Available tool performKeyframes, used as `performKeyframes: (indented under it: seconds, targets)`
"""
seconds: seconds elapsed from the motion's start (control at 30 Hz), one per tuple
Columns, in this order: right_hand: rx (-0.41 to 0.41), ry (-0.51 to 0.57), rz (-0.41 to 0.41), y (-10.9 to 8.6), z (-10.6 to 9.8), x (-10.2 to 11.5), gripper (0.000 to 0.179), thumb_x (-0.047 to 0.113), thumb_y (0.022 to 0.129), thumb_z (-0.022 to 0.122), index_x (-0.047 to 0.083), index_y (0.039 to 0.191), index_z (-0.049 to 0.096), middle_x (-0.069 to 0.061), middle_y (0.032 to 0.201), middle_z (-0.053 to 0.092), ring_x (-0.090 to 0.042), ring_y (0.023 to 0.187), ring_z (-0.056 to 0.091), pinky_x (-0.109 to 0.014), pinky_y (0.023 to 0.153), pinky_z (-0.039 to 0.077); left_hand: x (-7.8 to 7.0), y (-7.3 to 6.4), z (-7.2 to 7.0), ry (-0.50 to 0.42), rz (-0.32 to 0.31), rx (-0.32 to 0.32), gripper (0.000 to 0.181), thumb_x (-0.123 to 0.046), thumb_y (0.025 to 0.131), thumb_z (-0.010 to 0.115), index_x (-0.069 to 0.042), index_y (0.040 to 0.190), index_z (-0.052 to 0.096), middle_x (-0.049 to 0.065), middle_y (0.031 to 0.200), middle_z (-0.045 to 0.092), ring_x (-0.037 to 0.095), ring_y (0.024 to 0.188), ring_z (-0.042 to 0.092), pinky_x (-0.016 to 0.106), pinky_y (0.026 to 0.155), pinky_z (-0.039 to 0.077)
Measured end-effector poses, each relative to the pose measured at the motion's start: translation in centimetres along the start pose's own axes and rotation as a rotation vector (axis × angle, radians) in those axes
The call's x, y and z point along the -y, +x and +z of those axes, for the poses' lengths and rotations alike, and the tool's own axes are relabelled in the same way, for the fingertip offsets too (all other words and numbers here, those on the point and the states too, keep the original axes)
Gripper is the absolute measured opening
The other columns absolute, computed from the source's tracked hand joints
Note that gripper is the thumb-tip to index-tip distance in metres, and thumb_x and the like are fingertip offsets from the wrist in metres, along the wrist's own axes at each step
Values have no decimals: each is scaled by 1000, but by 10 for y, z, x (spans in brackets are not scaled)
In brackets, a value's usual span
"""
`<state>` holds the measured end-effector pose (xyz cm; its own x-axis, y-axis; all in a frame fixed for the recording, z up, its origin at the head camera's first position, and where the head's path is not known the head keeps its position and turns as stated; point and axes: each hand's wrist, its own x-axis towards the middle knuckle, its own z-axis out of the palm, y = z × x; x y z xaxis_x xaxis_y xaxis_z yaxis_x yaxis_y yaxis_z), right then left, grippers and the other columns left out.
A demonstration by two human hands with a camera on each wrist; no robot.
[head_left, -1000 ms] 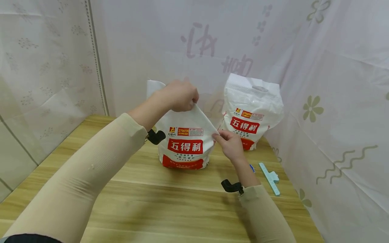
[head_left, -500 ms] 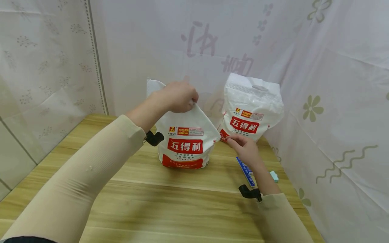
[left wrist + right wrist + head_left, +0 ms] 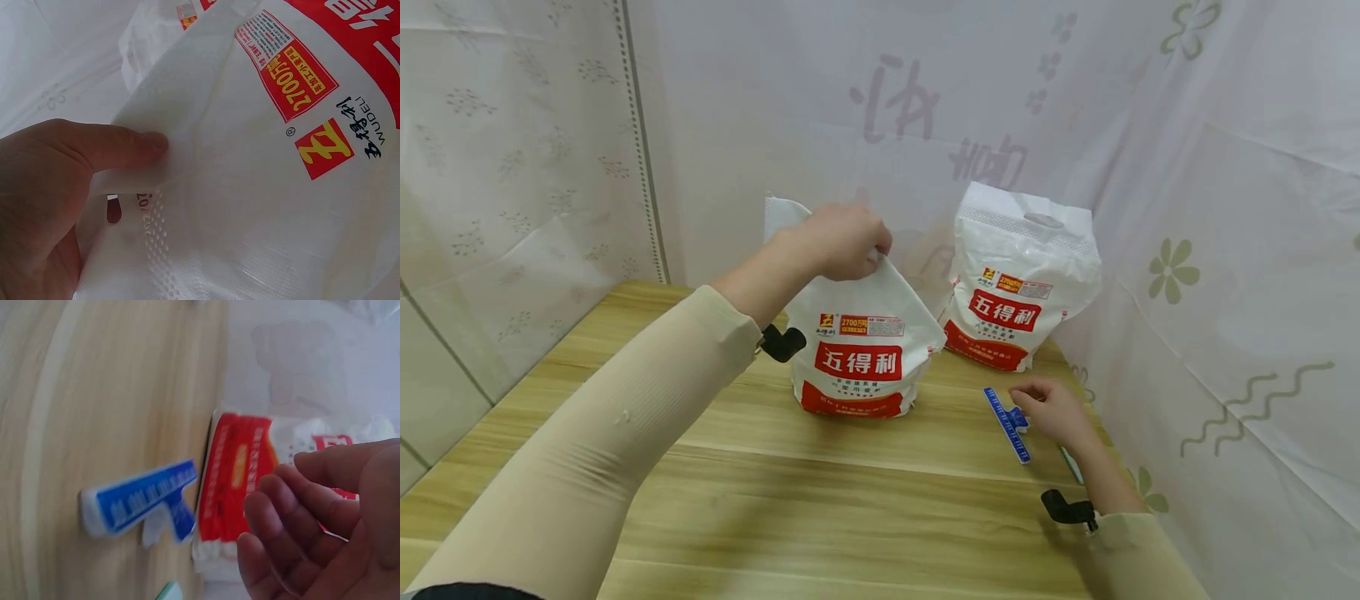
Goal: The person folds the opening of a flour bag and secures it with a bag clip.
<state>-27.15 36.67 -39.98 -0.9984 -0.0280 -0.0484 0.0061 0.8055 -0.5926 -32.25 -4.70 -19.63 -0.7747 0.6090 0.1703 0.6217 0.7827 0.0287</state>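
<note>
A white flour bag point(image 3: 857, 360) with red labels stands upright on the wooden table, its top folded down at a slant. My left hand point(image 3: 842, 242) grips that folded top; in the left wrist view its thumb point(image 3: 140, 147) presses flat on the white plastic, near the punched handle hole. My right hand point(image 3: 1056, 412) is off the bag, just right of a blue sealing clip point(image 3: 1006, 425) lying on the table. Its fingers point(image 3: 275, 500) are loosely bent with nothing in them, and the blue clip point(image 3: 150, 497) lies beyond their tips in the right wrist view.
A second white flour bag point(image 3: 1015, 312) stands behind to the right, its top with the handle slot upright. A light teal clip point(image 3: 1071, 465) lies mostly hidden under my right wrist. Patterned curtains point(image 3: 1247, 250) border the table point(image 3: 820, 517) at the back and sides.
My right hand has let go of the bag's folded corner and moved right and toward me, down beside the blue clip, which is now uncovered. My left hand has stayed on the bag.
</note>
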Motion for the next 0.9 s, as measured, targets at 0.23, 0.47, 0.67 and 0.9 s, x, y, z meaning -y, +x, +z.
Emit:
performKeyframes:
  seconds: [0.23, 0.47, 0.67, 0.9]
  targets:
    - [-7, -114, 26, 4, -2, -21, 35, 25, 110, 64, -3, 128, 73, -22, 119, 76, -32, 103, 71, -42, 82, 60, 0, 0, 0, -4, 1, 0, 26, -16, 105, 62, -14, 125, 79, 6, 123, 77, 29, 106, 68, 46, 98, 60]
    - [37, -179, 152, 8, 0, -29, 37, 30, 107, 69, -3, 124, 72, -21, 114, 75, -31, 97, 66, -38, 77, 57, 0, 0, 2, 4, 13, -12, 25, -17, 105, 63, -14, 124, 80, 6, 122, 78, 28, 105, 68, 46, 97, 61]
    - [73, -223, 200, 7, 2, -26, 41, 31, 106, 71, -6, 123, 71, -19, 107, 74, -29, 92, 65, -35, 73, 55, -1, -1, 1, 6, 6, -12, 25, -19, 105, 65, -14, 125, 80, 7, 123, 77, 29, 105, 69, 46, 97, 61]
    - [108, -196, 237, 10, 3, -28, 37, 28, 105, 72, -6, 119, 72, -12, 92, 71, -24, 84, 63, -31, 70, 51, 1, 1, 3, -11, -5, -2, 25, -18, 106, 65, -13, 126, 79, 7, 124, 77, 29, 106, 68, 45, 98, 62]
